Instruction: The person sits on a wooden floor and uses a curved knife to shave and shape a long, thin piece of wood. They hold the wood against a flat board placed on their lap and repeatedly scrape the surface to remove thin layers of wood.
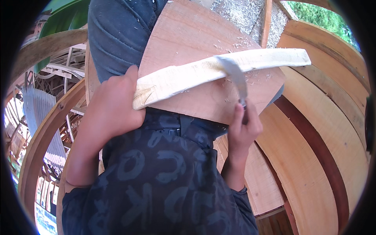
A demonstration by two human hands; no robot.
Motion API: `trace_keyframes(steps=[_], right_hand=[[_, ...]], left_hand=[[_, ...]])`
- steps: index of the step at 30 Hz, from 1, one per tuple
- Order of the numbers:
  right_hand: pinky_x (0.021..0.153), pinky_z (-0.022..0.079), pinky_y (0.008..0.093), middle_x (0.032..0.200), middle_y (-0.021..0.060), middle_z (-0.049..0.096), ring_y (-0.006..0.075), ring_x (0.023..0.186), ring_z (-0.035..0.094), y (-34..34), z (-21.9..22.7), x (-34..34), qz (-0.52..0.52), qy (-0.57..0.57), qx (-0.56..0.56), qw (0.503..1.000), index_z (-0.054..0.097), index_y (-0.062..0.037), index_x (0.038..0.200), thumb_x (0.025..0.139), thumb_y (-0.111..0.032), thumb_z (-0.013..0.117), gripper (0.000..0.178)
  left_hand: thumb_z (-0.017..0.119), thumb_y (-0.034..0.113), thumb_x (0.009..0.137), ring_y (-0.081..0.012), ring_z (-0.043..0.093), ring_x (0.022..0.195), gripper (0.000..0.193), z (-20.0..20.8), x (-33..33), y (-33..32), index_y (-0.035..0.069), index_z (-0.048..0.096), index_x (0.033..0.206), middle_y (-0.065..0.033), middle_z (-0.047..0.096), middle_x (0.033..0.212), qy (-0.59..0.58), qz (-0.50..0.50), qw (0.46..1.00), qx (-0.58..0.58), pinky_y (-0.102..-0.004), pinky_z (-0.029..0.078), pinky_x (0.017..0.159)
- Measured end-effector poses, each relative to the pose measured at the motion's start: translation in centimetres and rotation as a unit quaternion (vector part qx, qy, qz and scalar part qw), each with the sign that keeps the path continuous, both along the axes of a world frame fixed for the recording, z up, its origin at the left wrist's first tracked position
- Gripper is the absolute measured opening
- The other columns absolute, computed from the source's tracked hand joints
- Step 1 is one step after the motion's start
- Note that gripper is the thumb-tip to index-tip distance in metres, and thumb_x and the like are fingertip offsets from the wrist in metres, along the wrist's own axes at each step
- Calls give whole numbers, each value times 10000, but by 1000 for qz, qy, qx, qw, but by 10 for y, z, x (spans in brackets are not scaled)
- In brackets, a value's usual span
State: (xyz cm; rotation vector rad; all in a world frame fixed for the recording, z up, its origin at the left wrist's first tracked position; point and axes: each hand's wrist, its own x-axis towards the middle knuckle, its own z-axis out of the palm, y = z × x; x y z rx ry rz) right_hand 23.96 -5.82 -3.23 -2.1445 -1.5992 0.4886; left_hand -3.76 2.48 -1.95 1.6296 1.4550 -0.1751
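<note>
A long, pale, slightly curved piece of wood (pixel 176 80) lies slantwise over a flat reddish-brown board (pixel 188 31) on my lap. My left hand (pixel 117 102) is closed round its near left end. In my right hand (pixel 244 125) is a knife (pixel 238 80) with a curved metal blade, its handle mostly hidden by my fingers. The blade rests over the pale wood near its middle, its tip pointing up and left, and is a little blurred. Thin shavings are scattered on the board beside it.
Long curved planks (pixel 297 145) run along the right. At the left stands a curved timber rib (pixel 43 145), with a corrugated sheet (pixel 43 121) and stacked scrap wood beyond. A heap of shavings (pixel 239 15) lies past the board. A large green leaf (pixel 64 21) hangs at the upper left.
</note>
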Motion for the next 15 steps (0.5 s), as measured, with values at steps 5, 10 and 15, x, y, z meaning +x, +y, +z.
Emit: trace_keyframes(steps=[5, 10, 15], right_hand=[[530, 432, 308, 683, 109, 593, 172, 557, 541, 4, -5, 25, -64, 4, -14, 998, 665, 17, 983, 900, -150, 668, 187], [520, 409, 285, 690, 89, 590, 149, 557, 511, 7, -2, -2, 54, -21, 28, 998, 659, 32, 965, 912, -151, 656, 191], [531, 428, 296, 699, 111, 593, 167, 560, 532, 22, -9, 13, -22, 0, 22, 1000, 663, 21, 988, 901, -137, 664, 181]], left_hand=[[633, 74, 629, -476, 605, 834, 344, 5, 6, -4, -54, 494, 917, -288, 619, 784, 19, 18, 1000, 10, -516, 483, 738], [627, 75, 637, -483, 599, 839, 324, 1, 2, 0, -53, 486, 899, -291, 615, 794, -3, 15, 1000, -16, -522, 477, 746], [615, 66, 642, -492, 593, 847, 316, 7, 5, 3, -60, 482, 900, -300, 610, 796, 9, 8, 1000, -18, -528, 473, 748]])
